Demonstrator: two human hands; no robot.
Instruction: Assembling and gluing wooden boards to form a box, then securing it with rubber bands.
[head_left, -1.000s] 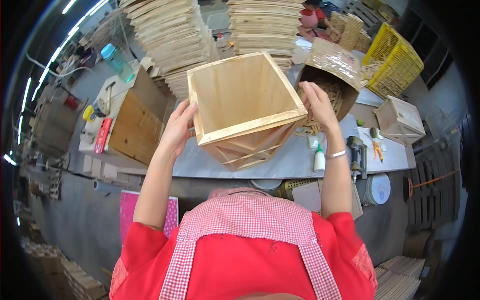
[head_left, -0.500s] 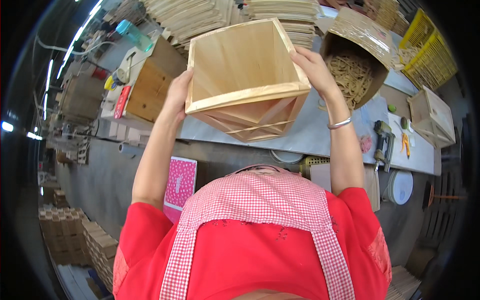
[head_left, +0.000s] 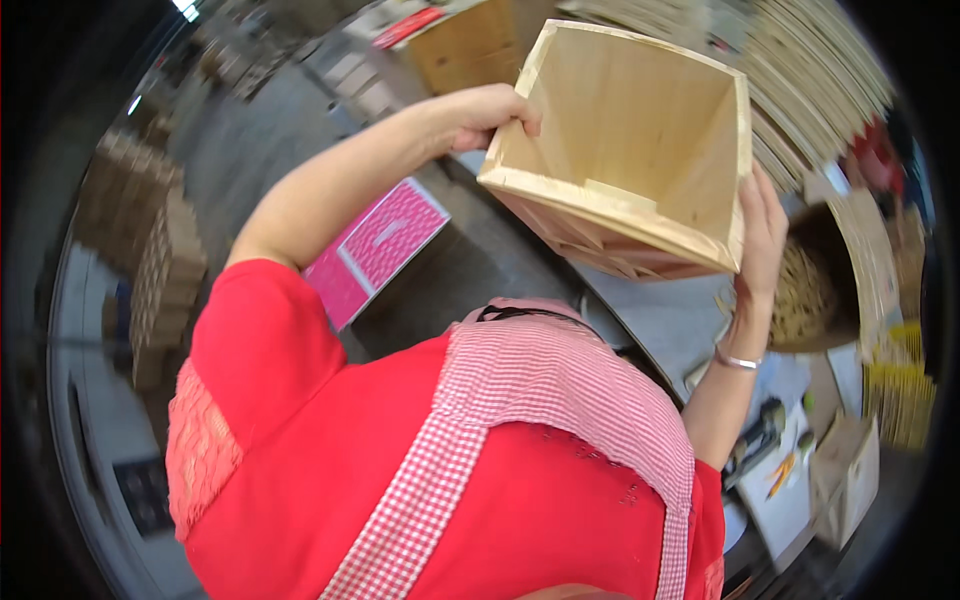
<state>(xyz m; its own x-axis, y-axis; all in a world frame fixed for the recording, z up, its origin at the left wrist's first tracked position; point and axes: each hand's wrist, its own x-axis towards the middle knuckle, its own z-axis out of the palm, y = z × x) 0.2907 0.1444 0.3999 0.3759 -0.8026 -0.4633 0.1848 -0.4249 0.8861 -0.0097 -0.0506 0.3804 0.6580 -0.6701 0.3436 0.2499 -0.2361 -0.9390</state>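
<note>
Between my two hands is an open-topped wooden box (head_left: 640,110) of pale wood, with a framed rim and crossed slats on its near outer side. It is tilted so that I look into its inside; a small wood piece shows at the inner near edge. My left hand (head_left: 497,112) grips the left rim, with fingertips over the edge. My right hand (head_left: 762,235) is closed against the right side near the front corner; part of its fingers is hidden behind the box. The box is above the edge of the workbench (head_left: 650,310).
Right of the box, a cardboard carton (head_left: 865,270) of thin wood strips lies on its side. Beyond it are a yellow basket (head_left: 900,390), a nail gun (head_left: 757,437) and a smaller wooden crate (head_left: 848,475). Stacked wooden panels (head_left: 810,70) rise behind. A pink box (head_left: 385,245) is below my left arm.
My view and body have turned left, so the bench now slants across the picture. The wooden box stays in both hands; my left hand now has its fingertips over the rim.
</note>
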